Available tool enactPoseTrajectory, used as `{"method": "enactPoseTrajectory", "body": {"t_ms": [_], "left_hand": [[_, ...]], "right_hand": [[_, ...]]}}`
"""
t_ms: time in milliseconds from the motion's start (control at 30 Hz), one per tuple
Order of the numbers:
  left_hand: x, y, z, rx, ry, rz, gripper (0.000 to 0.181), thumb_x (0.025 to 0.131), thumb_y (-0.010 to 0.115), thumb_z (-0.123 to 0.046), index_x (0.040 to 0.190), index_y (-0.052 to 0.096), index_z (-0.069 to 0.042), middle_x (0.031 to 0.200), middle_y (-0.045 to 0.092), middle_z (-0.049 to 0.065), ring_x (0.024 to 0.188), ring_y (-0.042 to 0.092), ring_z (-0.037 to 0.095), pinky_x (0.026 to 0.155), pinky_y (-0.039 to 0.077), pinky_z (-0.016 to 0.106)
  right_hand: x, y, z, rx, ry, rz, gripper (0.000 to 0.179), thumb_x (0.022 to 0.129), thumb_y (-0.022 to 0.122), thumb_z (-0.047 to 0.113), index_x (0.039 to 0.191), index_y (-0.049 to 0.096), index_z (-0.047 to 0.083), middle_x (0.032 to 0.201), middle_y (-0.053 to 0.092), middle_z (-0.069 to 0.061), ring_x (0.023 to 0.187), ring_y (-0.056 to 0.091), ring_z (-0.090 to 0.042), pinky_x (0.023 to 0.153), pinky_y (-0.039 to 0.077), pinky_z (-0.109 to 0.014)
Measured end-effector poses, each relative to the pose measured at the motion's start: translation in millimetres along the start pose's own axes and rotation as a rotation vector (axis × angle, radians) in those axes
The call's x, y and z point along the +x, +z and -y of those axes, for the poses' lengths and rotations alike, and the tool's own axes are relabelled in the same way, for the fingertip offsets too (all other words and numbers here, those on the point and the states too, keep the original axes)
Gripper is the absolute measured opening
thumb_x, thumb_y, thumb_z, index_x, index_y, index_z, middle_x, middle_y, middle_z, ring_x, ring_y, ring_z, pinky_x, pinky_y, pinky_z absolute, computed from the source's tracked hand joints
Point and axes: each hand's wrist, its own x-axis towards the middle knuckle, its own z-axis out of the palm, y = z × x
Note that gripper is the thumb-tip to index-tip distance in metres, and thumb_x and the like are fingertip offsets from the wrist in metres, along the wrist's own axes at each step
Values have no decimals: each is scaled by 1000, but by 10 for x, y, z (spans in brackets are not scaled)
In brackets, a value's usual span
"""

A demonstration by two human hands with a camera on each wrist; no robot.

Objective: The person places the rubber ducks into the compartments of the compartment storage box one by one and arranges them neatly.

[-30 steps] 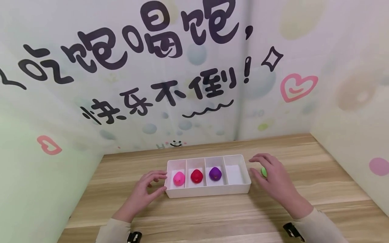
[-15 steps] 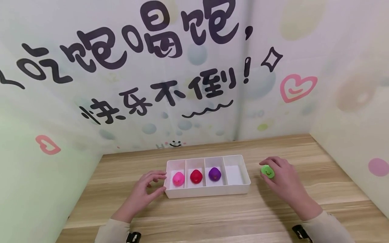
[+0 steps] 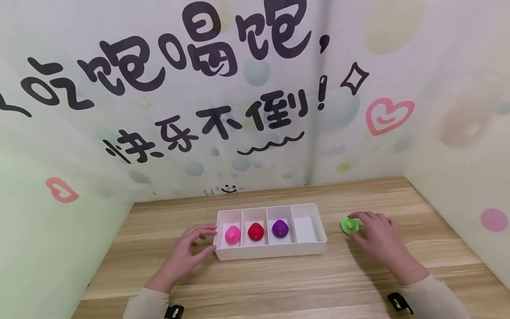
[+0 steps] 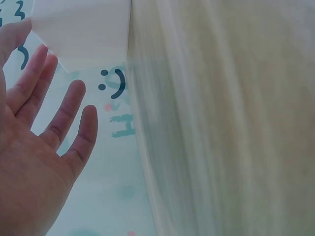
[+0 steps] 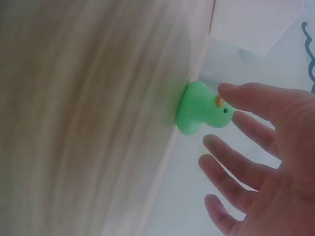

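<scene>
A white divided tray (image 3: 271, 252) holds a pink duck (image 3: 233, 235), a red duck (image 3: 256, 231) and a purple duck (image 3: 280, 228), one per compartment; its rightmost compartment is bare. My left hand (image 3: 185, 254) touches the tray's left end, fingers spread and thumb at the near corner. In the left wrist view its fingers (image 4: 74, 113) stand apart beside the white wall. A green toy duck (image 3: 349, 225) stands upright on the table, right of the tray. Around its head, my right hand (image 3: 382, 241) has thumb and index fingertips close by, and the other fingers (image 5: 231, 157) are loosely extended.
The wooden table (image 3: 259, 288) runs back to a printed fabric wall (image 3: 255, 133) with black lettering. Side walls (image 3: 470, 146) enclose it left and right. Black straps (image 3: 399, 303) sit on both sleeves.
My right hand has drawn back to the right, leaving more of the green duck visible, and the duck stays about where it was. The left hand remains at the tray's end.
</scene>
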Motion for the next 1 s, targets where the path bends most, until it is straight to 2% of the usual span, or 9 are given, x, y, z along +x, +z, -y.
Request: {"method": "enactPoseTrajectory", "body": {"t_ms": [300,467,700,1000], "left_hand": [[-27,10,3,-1,-30,0,33,90,81,-18,121,71,-15,138,65,-5,104,59,20,83,51,32],[-58,-4,9,-1,-53,-3,31,90,81,-19,120,71,-18,138,65,-7,105,59,21,83,50,32],[-51,-20,-8,7,-29,-6,31,91,80,-23,121,71,-19,138,65,-8,104,58,20,83,51,31],[-4,0,-25,-10,-23,0,31,91,80,-21,120,71,-16,137,65,-8,104,58,24,83,51,32]], "right_hand": [[57,15,-17,-24,-25,1,38,83,85,27,117,71,19,121,71,-15,114,62,-43,91,39,-69],[81,71,17,-32,-17,5,34,83,86,24,114,72,20,118,72,-15,112,62,-42,92,38,-67],[78,82,48,-45,-8,-17,35,80,87,18,111,71,19,114,73,-13,107,63,-41,91,38,-64],[69,57,6,-42,1,-18,33,81,86,19,111,71,20,114,72,-12,108,62,-42,92,37,-65]]}}
